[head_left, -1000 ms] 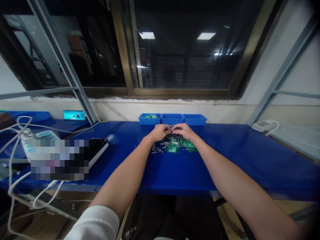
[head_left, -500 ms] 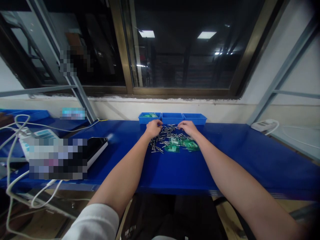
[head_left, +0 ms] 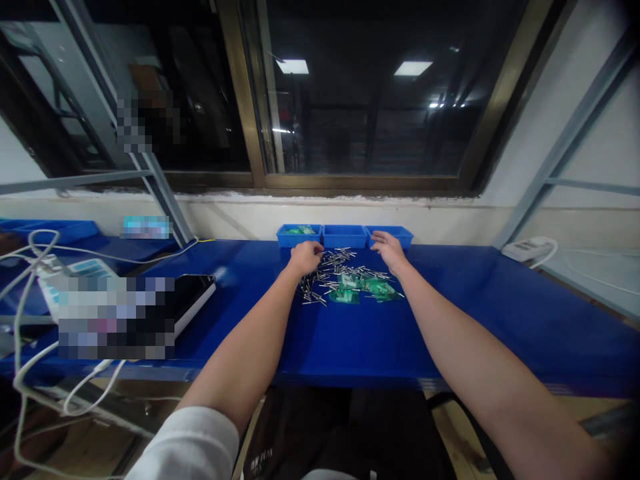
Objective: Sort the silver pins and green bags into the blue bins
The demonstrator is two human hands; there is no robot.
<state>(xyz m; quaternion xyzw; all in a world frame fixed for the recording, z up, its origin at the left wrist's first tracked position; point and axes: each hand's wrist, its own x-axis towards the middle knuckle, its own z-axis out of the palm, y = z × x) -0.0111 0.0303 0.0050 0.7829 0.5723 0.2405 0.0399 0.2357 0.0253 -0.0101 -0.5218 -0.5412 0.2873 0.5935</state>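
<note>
A loose heap of thin metal pins, possibly rivets (head_left: 345, 256), lies on the blue table, with small green plastic packets (head_left: 345, 289) at its near side. At the heap's upper left edge is my left hand (head_left: 305, 259), its fingers curled and thumb and fingertips close together; whatever is between them is too small to make out. My right hand (head_left: 389, 253) is just in front of the right blue bin (head_left: 407, 239), partly covering it. Its fingers are stretched and apart, and nothing shows in them. Behind the heap stand the middle blue bin (head_left: 345, 237) and the left blue bin (head_left: 285, 235), which holds green packets.
On the left of the table (head_left: 320, 340) are a device with a dark top (head_left: 193, 293), a white and teal item (head_left: 93, 270) and looping white cables (head_left: 17, 347). A white power strip (head_left: 529, 249) lies at the right. Metal frame posts (head_left: 160, 187) rise behind.
My right hand has moved right and slightly back, from the heap to the right bin, and its fingers have spread. The left hand has barely shifted.
</note>
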